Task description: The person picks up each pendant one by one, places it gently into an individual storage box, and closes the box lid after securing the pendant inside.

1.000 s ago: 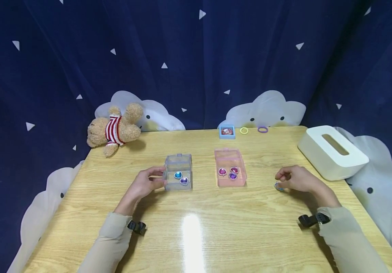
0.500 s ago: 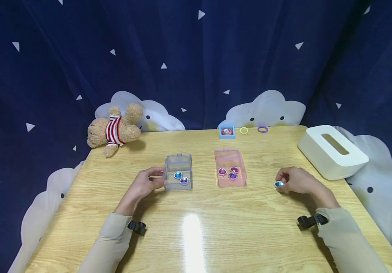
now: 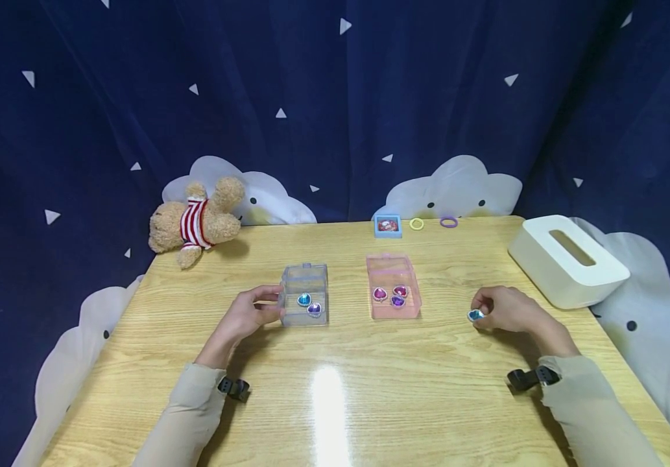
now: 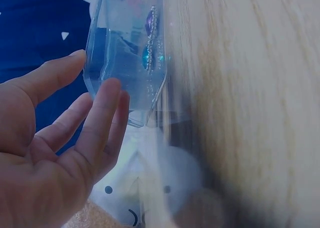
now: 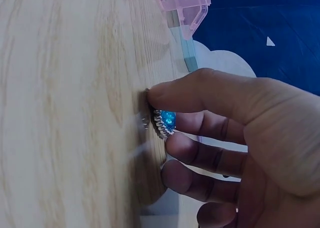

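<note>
Reaching over the near part of the table point(image 3: 416, 376), a left sleeve point(image 3: 185, 415) and a right sleeve point(image 3: 600, 408) lie at either side of a bright streak of reflected light. A black wrist device point(image 3: 234, 388) sits below the left hand point(image 3: 247, 313), and a matching black device point(image 3: 530, 378) below the right hand point(image 3: 506, 307).

The right hand pinches a blue gem point(image 5: 167, 120) between thumb and fingers; it has a silvery beaded edge and is held low at the table, though whether it touches the wood I cannot tell. This spot is right of both small boxes and well apart from them. The left hand has its fingers loosely extended, with the tips touching the left side of a clear grey box point(image 3: 296, 319).

Inside that grey box, its lid tipped back to the far side, lie a second blue gem point(image 3: 304, 299) and, just beside it and nearer, a purple gem point(image 3: 314, 309). To its right stands a pink box point(image 3: 386, 312), lid likewise tipped back, with a pink gem point(image 3: 380, 294) at the left, a red gem point(image 3: 400, 291) at the right and another purple gem point(image 3: 397, 301) just in front of the red one.

Farther off, a white box point(image 3: 565, 272) with a slot in its top stands at the right edge, and a teddy bear point(image 3: 194, 220) in a red-and-white striped top lies on its side at the far left. Along the far edge sit a light-blue frame point(image 3: 388, 226), a yellow ring point(image 3: 411, 224) and a purple ring point(image 3: 449, 226). Behind everything hangs a navy curtain point(image 3: 288, 58) with white triangles and smiling clouds.
</note>
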Demonstrator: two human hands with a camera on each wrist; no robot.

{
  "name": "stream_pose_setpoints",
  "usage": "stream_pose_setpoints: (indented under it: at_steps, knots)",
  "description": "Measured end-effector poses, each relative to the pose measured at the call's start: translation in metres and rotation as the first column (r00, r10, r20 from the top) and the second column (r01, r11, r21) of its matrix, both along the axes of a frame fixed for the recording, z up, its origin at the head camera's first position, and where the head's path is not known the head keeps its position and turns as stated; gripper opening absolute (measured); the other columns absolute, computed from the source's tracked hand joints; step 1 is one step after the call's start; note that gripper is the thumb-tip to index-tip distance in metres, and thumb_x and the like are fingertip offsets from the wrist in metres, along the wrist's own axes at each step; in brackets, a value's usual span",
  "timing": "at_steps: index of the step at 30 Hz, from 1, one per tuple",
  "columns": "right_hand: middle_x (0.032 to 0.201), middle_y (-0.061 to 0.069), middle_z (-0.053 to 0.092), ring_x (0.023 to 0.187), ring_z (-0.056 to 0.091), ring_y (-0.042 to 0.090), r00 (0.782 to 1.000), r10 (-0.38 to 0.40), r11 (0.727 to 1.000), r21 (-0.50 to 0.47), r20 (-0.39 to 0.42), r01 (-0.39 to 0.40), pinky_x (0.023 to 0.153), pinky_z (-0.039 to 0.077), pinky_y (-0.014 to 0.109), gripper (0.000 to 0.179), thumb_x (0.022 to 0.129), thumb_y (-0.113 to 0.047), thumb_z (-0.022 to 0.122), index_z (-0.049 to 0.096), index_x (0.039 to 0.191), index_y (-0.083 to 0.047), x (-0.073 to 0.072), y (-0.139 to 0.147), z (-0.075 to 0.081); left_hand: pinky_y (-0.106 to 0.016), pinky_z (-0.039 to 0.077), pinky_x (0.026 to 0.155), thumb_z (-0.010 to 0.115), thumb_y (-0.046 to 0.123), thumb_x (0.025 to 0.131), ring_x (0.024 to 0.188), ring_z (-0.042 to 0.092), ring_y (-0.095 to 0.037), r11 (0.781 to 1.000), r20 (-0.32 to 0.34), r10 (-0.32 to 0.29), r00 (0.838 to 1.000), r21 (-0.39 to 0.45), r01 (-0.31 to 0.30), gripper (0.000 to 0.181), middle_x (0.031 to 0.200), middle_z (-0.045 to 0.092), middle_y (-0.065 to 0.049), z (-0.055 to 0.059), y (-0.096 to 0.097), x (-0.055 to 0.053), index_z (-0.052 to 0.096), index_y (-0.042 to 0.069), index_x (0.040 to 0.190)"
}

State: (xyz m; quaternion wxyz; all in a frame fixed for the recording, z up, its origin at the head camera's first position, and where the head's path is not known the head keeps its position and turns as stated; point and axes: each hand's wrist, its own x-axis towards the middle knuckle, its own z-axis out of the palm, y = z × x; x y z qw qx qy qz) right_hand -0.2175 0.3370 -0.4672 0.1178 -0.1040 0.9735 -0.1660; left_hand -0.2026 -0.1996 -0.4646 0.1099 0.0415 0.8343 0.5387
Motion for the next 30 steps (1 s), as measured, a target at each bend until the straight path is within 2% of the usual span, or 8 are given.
stream_pose_setpoints:
  at_steps: [5, 12, 19, 30]
  knots:
    - [0.079, -0.007, 0.058, 0.072, 0.05, 0.012, 1.0, 0.001, 1.0, -0.005, -0.013, -0.001, 0.062, 0.036, 0.028, 0.025, 0.078, -0.035, 0.081, 0.065, 0.09, -0.022, 0.001, 0.0, -0.001, -0.034, 0.059, 0.089, 0.072, 0.006, 0.089, 0.113, 0.066, -0.036, 1.0, 0.003, 0.001, 1.0, -0.006, -0.001, 0.055, 0.131, 0.058, -0.03, 0.0, 0.001, 0.001, 0.053, -0.001, 0.14]
    - [0.079, -0.006, 0.061, 0.069, 0.053, 0.009, 0.998, 0.013, 0.993, -0.114, -0.063, -0.02, 0.062, 0.041, 0.024, 0.022, 0.082, -0.033, 0.08, 0.066, 0.091, -0.019, -0.001, 0.003, 0.001, -0.034, 0.057, 0.088, 0.071, 0.006, 0.09, 0.112, 0.065, -0.037, 1.0, 0.0, -0.001, 1.0, -0.018, 0.001, 0.054, 0.132, 0.058, -0.03, 0.001, 0.001, 0.001, 0.053, -0.001, 0.14]
    - [0.089, 0.0, 0.068, 0.072, 0.058, 0.011, 0.997, -0.007, 0.974, -0.226, -0.081, -0.012, 0.055, 0.047, 0.024, 0.027, 0.083, -0.029, 0.08, 0.07, 0.102, -0.013, -0.005, -0.002, 0.01, -0.035, 0.057, 0.088, 0.072, 0.008, 0.09, 0.111, 0.065, -0.037, 0.999, -0.007, 0.002, 1.0, -0.034, -0.002, 0.054, 0.131, 0.059, -0.029, 0.002, 0.0, 0.001, 0.054, 0.0, 0.14]
    - [0.091, 0.0, 0.072, 0.074, 0.057, 0.013, 0.984, -0.02, 0.969, -0.246, -0.179, -0.025, 0.063, 0.046, 0.023, 0.022, 0.085, -0.029, 0.079, 0.073, 0.102, -0.017, -0.013, -0.024, 0.03, -0.034, 0.059, 0.088, 0.072, 0.006, 0.089, 0.111, 0.066, -0.036, 1.0, -0.001, 0.002, 1.0, -0.015, -0.002, 0.055, 0.131, 0.059, -0.029, 0.002, 0.001, 0.0, 0.053, -0.001, 0.14]
